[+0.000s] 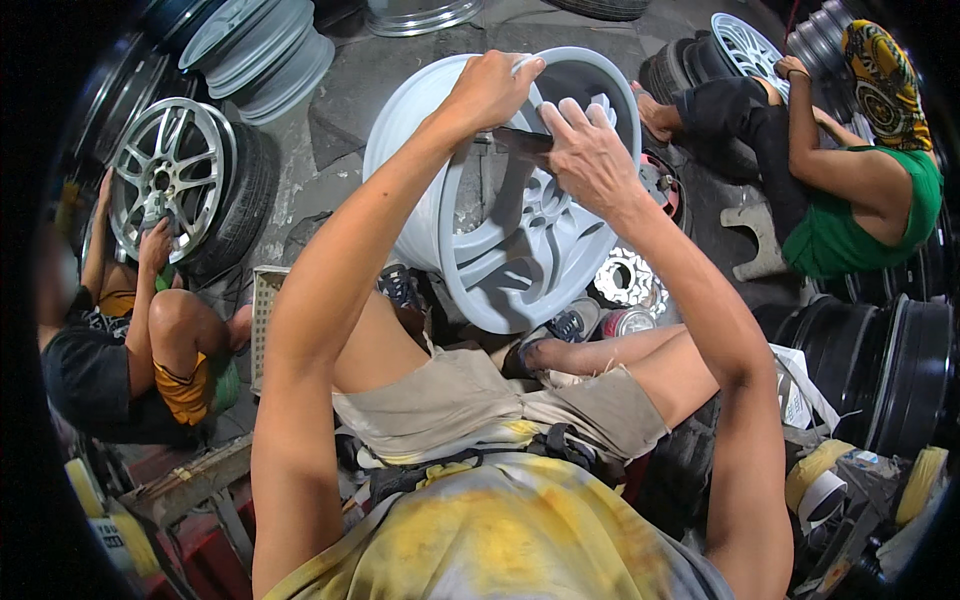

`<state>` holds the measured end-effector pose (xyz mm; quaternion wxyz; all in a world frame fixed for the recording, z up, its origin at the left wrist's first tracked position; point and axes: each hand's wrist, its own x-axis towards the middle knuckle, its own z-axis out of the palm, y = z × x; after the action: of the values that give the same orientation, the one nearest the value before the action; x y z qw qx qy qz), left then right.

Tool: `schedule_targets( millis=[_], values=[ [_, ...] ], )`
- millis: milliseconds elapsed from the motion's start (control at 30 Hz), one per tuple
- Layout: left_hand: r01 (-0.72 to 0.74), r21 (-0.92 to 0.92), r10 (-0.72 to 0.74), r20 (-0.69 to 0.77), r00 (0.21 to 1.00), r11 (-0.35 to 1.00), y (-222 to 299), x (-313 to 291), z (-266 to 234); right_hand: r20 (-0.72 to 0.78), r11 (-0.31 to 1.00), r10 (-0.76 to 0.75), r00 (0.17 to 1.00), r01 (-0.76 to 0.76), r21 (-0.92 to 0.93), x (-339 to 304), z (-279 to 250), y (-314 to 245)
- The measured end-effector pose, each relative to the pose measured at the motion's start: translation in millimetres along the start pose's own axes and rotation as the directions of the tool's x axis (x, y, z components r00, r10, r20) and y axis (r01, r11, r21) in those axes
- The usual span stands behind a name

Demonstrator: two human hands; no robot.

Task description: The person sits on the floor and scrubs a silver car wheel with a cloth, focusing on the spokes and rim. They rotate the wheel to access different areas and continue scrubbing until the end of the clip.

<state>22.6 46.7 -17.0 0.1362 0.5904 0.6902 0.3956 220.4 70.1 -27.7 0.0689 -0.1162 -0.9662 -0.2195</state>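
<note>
a seated person's left hand (pixel 492 88) grips the upper edge of a pale grey wheel (pixel 548 207); the right hand (pixel 594 160) clasps a dark strip (pixel 522 141).

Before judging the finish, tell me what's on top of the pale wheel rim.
The left hand grips the pale wheel rim at its upper edge; the right hand is over its face, a dark flat piece beside that hand. What lies beneath both hands is covered.
</note>
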Motion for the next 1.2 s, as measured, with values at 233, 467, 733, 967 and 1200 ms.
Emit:
schedule_targets(
  millis=[233, 467, 733, 967, 1200],
  values=[
    [0.103, -0.021, -0.102, 0.038, 0.994, 0.994, 5.5, 15.3, -3.2, 0.217, 0.339, 0.154, 0.964, -0.258, 0.905, -43.6, 9.4, -99.1],
    [0.045, -0.05, -0.049, -0.079, 0.996, 0.998, 3.8, 13.4, -6.9, -0.068, 0.991, 0.067, 0.995, -0.059, 0.119, 1.0, 11.2, 11.6],
    [0.037, 0.351, -0.049, 0.025, 0.998, 0.936, -1.1, -70.5, -56.8, 0.171, 0.532, 0.216, 0.961, -0.263, 0.805, -38.2, 13.3, -37.9],
    [0.4, 0.213, -0.414, 0.021, 0.91, 0.891, -56.2, -100.4, -45.3, 0.118, 0.581, 0.603, 0.789, -0.535, 0.614, -115.2, 35.0, 58.7],
    [0.656, 0.065, -0.658, 0.028, 0.752, 0.752, -100.4, -79.0, -62.4, 0.234, 0.415, 0.638, 0.733, -0.584, 0.697, -146.0, 44.5, 80.5]
  ],
)
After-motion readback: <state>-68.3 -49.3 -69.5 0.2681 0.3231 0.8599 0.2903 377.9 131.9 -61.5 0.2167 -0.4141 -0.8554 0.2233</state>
